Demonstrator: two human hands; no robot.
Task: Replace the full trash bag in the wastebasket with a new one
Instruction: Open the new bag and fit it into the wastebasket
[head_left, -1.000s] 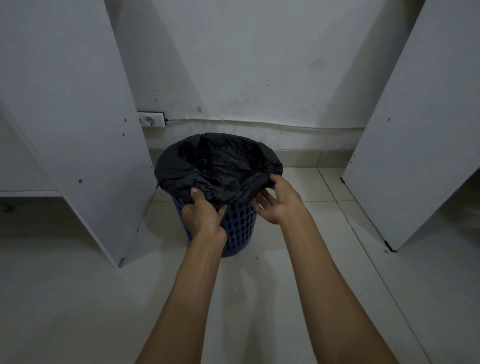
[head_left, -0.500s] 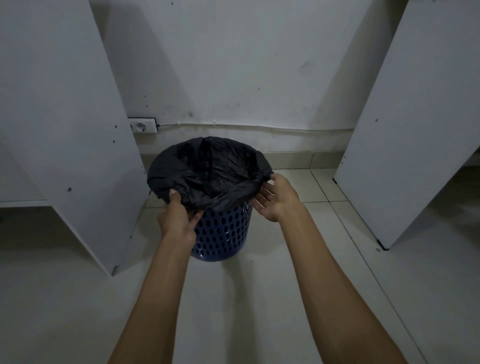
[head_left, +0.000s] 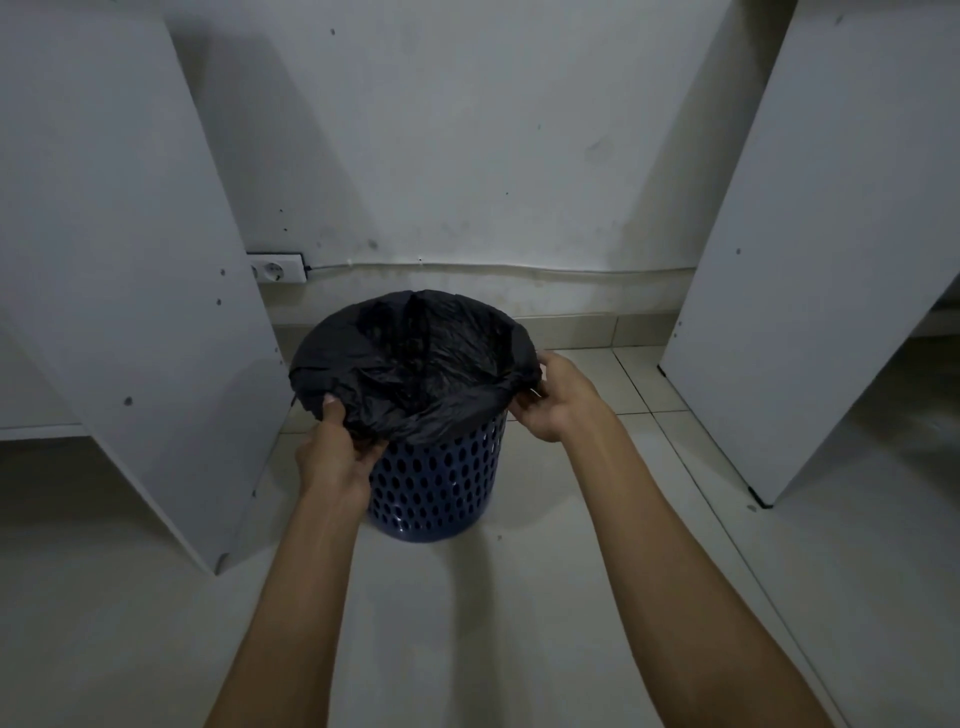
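head | both hands (head_left: 335, 457) (head_left: 553, 397) grip black bag (head_left: 415, 358) rim | blue wastebasket (head_left: 439, 483)

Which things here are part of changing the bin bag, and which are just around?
Part of the job: black trash bag, blue wastebasket, left hand, right hand.

Just around: wall socket, white panels, cable along the wall.

Black trash bag (head_left: 415, 364) lining blue perforated wastebasket (head_left: 436, 478), edge folded over rim, basket upright on floor
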